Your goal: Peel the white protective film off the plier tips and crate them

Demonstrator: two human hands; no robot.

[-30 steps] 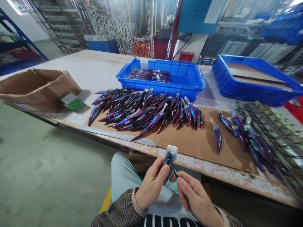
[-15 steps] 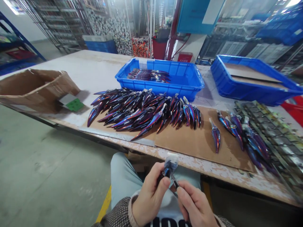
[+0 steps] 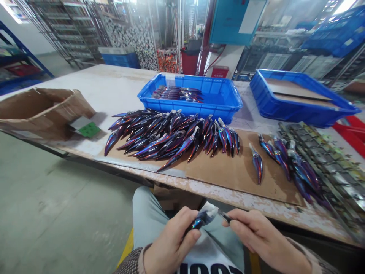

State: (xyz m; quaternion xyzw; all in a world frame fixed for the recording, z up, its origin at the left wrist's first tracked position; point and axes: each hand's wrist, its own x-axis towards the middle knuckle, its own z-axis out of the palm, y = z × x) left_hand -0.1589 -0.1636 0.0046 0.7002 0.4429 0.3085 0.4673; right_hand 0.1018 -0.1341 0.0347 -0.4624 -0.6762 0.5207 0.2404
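Note:
In my left hand (image 3: 179, 238) is a dark, shiny fishing lure (image 3: 197, 223), its whitish wrapped end (image 3: 209, 209) sticking out past the thumb and fingertips. My right hand (image 3: 253, 232) grips a slim craft knife (image 3: 226, 217) with a dark handle. The knife's thin tip points at the wrapped end, close to it; whether they touch I cannot tell. Both hands are over my lap, below the table edge. A pile of similar purple-blue lures (image 3: 159, 133) lies on the table in front, and a single lure (image 3: 257, 165) rests apart on the cardboard sheet (image 3: 222, 171).
Behind the pile stands a blue bin (image 3: 194, 108) holding several lures. Another blue bin (image 3: 296, 108) with boards is at right, near metal racks (image 3: 327, 160). More lures (image 3: 302, 167) lie beside the racks. A cardboard box (image 3: 42, 118) sits at the left edge.
My right hand has moved right and away from my left hand, with the knife. The lure's wrapped end has tilted to the right and dropped slightly.

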